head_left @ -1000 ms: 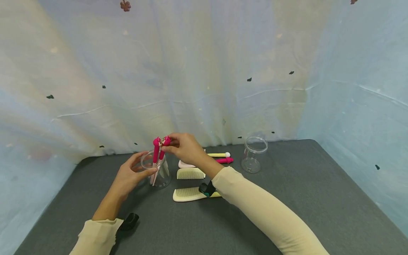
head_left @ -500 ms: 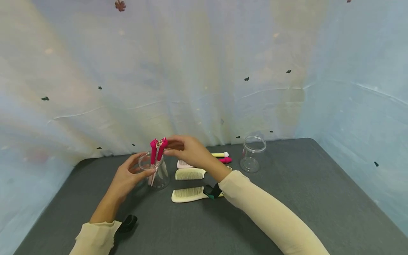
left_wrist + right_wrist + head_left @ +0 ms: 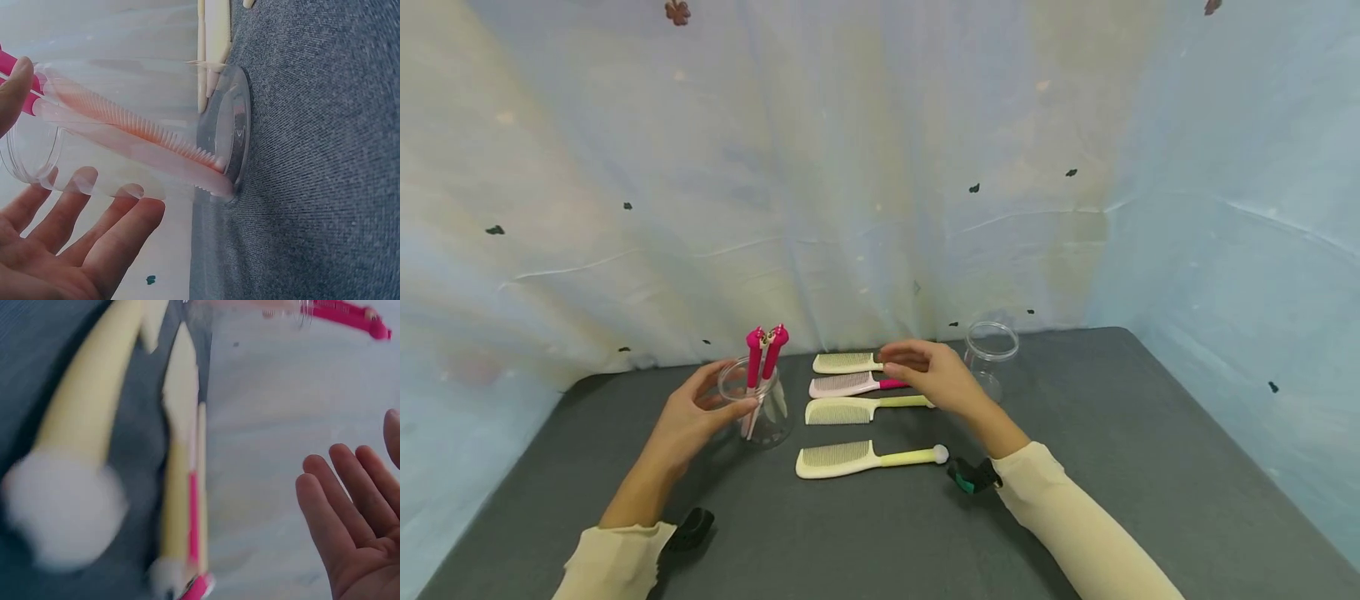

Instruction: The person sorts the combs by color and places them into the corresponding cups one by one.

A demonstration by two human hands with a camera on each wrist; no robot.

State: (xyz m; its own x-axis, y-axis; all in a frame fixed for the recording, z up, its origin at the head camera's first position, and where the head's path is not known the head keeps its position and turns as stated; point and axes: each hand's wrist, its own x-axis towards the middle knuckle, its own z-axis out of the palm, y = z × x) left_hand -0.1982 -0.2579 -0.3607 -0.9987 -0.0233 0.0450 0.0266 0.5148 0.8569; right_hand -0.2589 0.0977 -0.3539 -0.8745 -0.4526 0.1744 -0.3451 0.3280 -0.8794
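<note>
My left hand (image 3: 688,421) grips a clear plastic jar (image 3: 781,421), thumb at the rim and fingers around the far side. Two combs with bright pink handles (image 3: 753,358) lean in it, their pale pink toothed ends (image 3: 134,147) down at the bottom. My right hand (image 3: 928,375) holds nothing. It hovers over the handle ends of a pink comb (image 3: 842,384) and a cream comb (image 3: 844,362), whose handle it hides in the head view. Nearer lie a yellow-handled comb (image 3: 838,410) and another with a white ball end (image 3: 835,460).
A second clear jar (image 3: 992,343) stands at the back right, just behind my right hand. The dark grey table (image 3: 1075,417) ends at a pale patterned curtain (image 3: 850,208). Black wrist cameras (image 3: 973,475) sit low over the table.
My right hand has let go of the pink-handled comb in the jar and moved right, over the combs on the table. My left hand keeps its hold on the jar.
</note>
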